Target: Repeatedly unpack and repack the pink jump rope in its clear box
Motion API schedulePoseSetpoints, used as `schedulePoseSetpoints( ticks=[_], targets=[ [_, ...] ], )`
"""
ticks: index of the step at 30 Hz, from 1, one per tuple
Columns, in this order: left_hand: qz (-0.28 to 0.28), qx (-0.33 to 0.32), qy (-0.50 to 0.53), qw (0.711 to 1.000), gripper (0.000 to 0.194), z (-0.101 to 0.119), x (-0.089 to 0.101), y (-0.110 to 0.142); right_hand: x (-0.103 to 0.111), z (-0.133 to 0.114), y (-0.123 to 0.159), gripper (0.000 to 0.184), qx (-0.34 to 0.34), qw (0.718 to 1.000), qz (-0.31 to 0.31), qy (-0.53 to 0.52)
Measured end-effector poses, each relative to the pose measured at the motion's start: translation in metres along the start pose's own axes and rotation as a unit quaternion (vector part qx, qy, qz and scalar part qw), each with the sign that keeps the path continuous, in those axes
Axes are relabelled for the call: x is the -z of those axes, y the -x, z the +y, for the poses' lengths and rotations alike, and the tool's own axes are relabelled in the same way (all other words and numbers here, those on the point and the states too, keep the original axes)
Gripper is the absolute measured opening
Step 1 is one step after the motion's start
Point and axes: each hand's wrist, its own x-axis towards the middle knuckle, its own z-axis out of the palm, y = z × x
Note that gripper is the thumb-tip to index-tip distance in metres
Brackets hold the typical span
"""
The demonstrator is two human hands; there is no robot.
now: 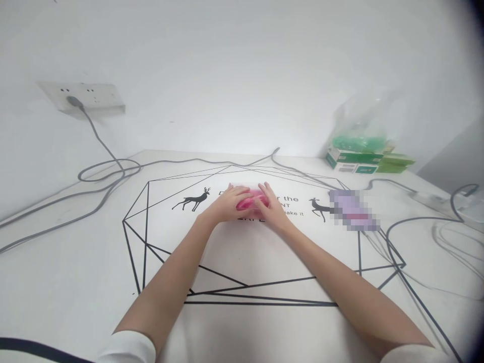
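Observation:
A bright pink, glossy thing lies on the white printed mat, partly covered by my fingers, so its kind is hard to make out. Clear, see-through material seems to surround it. From the left, my left hand curls over it with bent fingers. My right hand holds its right side, fingertips near its top and thumb at its front. Black lettering on the mat is partly hidden behind both hands.
A blurred-out purple thing lies to the right. Green and white boxes with a plastic bag stand at the back right. Grey cables run along the left and back, from a wall socket; more cables loop at the right.

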Motion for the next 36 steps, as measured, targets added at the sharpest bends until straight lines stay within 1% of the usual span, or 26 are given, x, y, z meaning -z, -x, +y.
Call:
schedulePoseSetpoints(
  ticks=[2,5,8,10,14,18,21,23,26,29,33,36],
  targets=[
    [0.017,0.002,0.008,1.0,0.041,0.001,-0.002,0.0,-0.004,0.003,-0.001,0.067,0.001,1.0,0.001,0.013],
    [0.035,0.005,0.022,0.999,0.046,0.003,-0.003,0.001,-0.004,0.011,-0.002,0.057,0.035,0.997,-0.017,0.066],
    [0.027,0.006,0.038,0.999,0.044,0.003,-0.001,0.002,0.001,0.018,-0.002,0.052,0.085,0.985,-0.048,0.141],
    [0.012,0.02,0.047,0.999,0.042,0.002,0.003,0.003,0.004,0.021,-0.002,0.052,0.108,0.977,-0.055,0.177],
    [-0.016,0.069,0.049,0.996,0.045,-0.009,0.009,0.008,0.007,0.021,-0.003,0.054,0.139,0.963,-0.061,0.223],
    [-0.01,0.154,0.065,0.986,0.05,-0.024,0.012,0.013,0.011,0.019,-0.003,0.052,0.162,0.956,-0.069,0.234],
    [-0.005,0.184,0.082,0.98,0.054,-0.034,0.013,0.01,0.015,0.018,-0.002,0.06,0.176,0.952,-0.086,0.237],
    [-0.006,0.184,0.079,0.98,0.055,-0.038,0.013,0.006,0.017,0.019,-0.002,0.063,0.186,0.948,-0.093,0.239],
    [-0.007,0.177,0.066,0.982,0.054,-0.042,0.012,0.0,0.023,0.022,-0.006,0.056,0.195,0.947,-0.103,0.233],
    [0.004,0.175,0.063,0.983,0.052,-0.04,0.01,0.0,0.032,0.026,-0.011,0.051,0.206,0.946,-0.127,0.217],
    [0.033,0.168,0.048,0.984,0.051,-0.03,0.005,0.015,0.049,0.027,-0.014,0.046,0.249,0.934,-0.154,0.206],
    [0.039,0.165,0.041,0.985,0.051,-0.02,0.004,0.03,0.057,0.027,-0.013,0.046,0.264,0.928,-0.139,0.225]
  ],
)
